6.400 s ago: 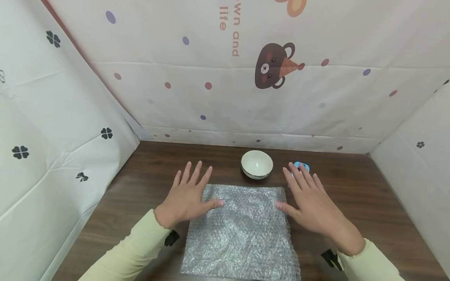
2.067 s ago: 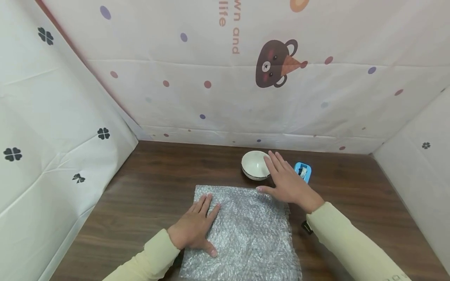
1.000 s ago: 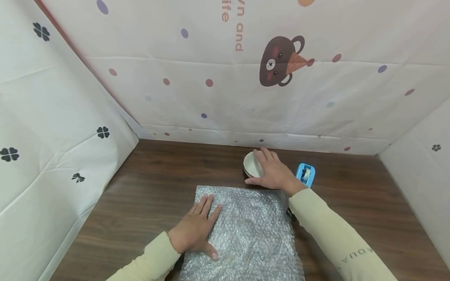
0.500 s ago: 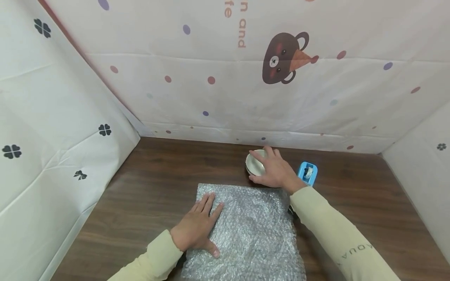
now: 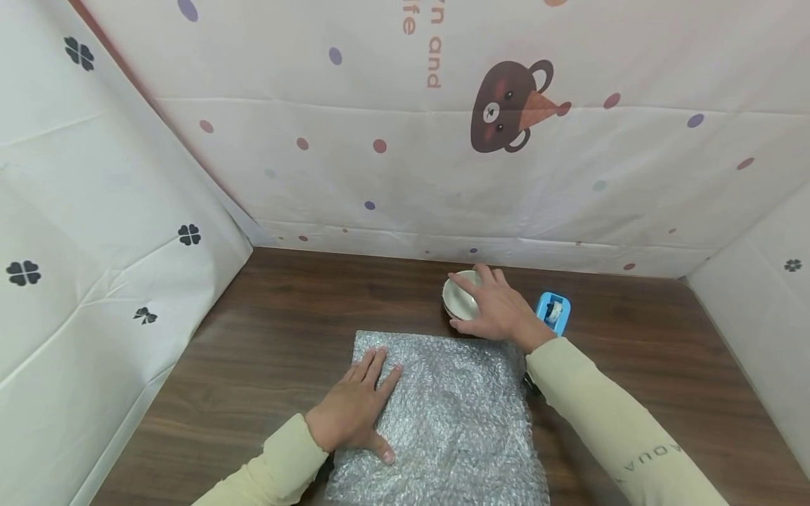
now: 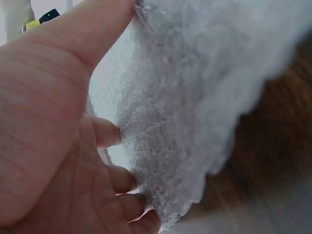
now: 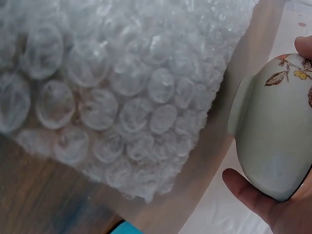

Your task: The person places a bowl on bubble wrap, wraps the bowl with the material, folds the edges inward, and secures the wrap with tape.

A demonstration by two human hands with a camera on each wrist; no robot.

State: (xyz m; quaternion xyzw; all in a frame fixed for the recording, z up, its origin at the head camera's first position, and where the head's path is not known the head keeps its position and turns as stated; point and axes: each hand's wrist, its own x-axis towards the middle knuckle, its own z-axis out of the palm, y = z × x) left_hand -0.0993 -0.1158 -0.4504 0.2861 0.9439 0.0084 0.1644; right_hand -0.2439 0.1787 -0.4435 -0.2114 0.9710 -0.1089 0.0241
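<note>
A sheet of bubble wrap [image 5: 455, 422] lies before me on the wooden table. My left hand [image 5: 354, 407] rests on its left part with the fingers spread and straight; the left wrist view shows the fingertips on the bubble wrap [image 6: 165, 107]. Beyond the sheet's far edge, my right hand [image 5: 496, 306] grips a small white bowl [image 5: 458, 301], covering its right side. From the right wrist, the bowl [image 7: 273, 131] shows its pale outer wall, its foot and a leaf-and-berry pattern, with thumb and finger at opposite sides.
A small blue tape dispenser [image 5: 553, 313] stands just right of my right hand. Dark wooden table [image 5: 272, 337] surrounds the sheet. A printed cloth [image 5: 380, 183] hangs behind the table, with more cloth at both sides.
Both hands hovered over the bubble wrap at first. My left hand came down onto the sheet, while my right reached forward and left to take hold of the bowl. The last half second shows little movement.
</note>
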